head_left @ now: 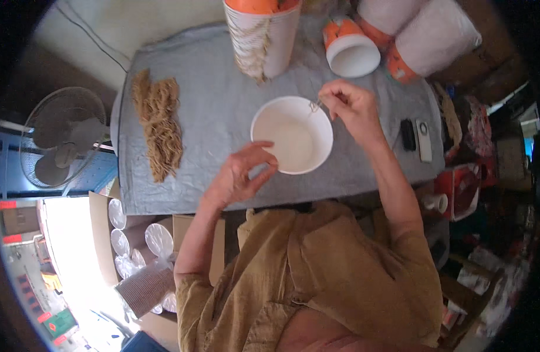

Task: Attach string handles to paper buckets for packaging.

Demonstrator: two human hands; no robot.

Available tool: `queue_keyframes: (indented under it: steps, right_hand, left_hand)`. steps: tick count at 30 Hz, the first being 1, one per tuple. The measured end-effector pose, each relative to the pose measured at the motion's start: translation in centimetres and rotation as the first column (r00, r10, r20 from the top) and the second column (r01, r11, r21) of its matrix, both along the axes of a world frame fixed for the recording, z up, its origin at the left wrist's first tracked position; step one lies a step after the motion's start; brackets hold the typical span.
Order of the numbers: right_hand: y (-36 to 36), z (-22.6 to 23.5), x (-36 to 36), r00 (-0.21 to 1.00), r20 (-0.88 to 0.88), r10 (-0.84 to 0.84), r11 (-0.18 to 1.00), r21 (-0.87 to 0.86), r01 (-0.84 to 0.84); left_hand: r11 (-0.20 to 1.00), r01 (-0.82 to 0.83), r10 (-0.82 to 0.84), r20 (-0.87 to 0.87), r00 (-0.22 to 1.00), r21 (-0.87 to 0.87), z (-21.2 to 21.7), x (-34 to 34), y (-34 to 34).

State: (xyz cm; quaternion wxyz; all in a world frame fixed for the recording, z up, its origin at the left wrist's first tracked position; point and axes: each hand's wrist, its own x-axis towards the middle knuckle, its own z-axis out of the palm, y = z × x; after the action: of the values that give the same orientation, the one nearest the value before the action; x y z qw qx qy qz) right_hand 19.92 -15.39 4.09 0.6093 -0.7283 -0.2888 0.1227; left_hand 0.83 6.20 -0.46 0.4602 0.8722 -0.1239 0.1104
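A round white tub [311, 154] stands on the cloth-covered table, its open mouth facing up and its inside bare. At its left rim is my left hand [239, 176]; thumb and forefinger come together on the edge while another finger reaches over it. My right hand [353, 110] is raised by the upper right rim. Between its thumb and fingertips is a small, thin, pale looped piece [314, 106], which looks like wire or cord; its exact kind is too small to tell. A bundle of brown twine cords [158, 126] lies to the left.
A tall stack of white tubs [261, 44] with cords down its side stands at the far edge. An orange-and-white tub [353, 56] lies tipped beside wrapped stacks [437, 36]. Two small dark and white devices [423, 141] lie at right. A fan [64, 138] stands left.
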Motion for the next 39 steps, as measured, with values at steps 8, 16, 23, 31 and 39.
queue_keyframes:
  steps: [8,16,23,31,39]
  right_hand:
    - [4.9,5.6,-0.4,0.918,0.283,0.279,0.952,0.047,-0.304]
    - [-1.0,4.0,1.2,0.982,0.142,0.123,0.965,0.215,-0.152]
    - [-2.0,2.2,-0.8,0.986,0.051,0.158,0.915,0.369,-0.166]
    - [-1.7,5.8,-0.4,0.976,0.216,0.011,0.954,0.290,-0.075]
    - [0.2,20.3,6.3,0.681,0.731,-0.044,0.980,0.164,-0.112]
  left_hand:
    - [0.851,-0.211,0.225,-0.028,0.974,-0.481,-0.9,0.3,-1.5]
    - [0.012,-0.038,0.325,-0.032,0.945,-0.999,-0.1,2.0,-4.5]
    - [0.026,0.029,0.297,0.036,0.954,-0.999,0.9,3.1,-6.4]
    - [0.085,0.071,0.198,0.086,0.976,-0.994,1.7,4.3,-6.2]
    - [-0.097,0.440,-0.001,0.442,0.897,-0.893,15.1,10.4,5.2]
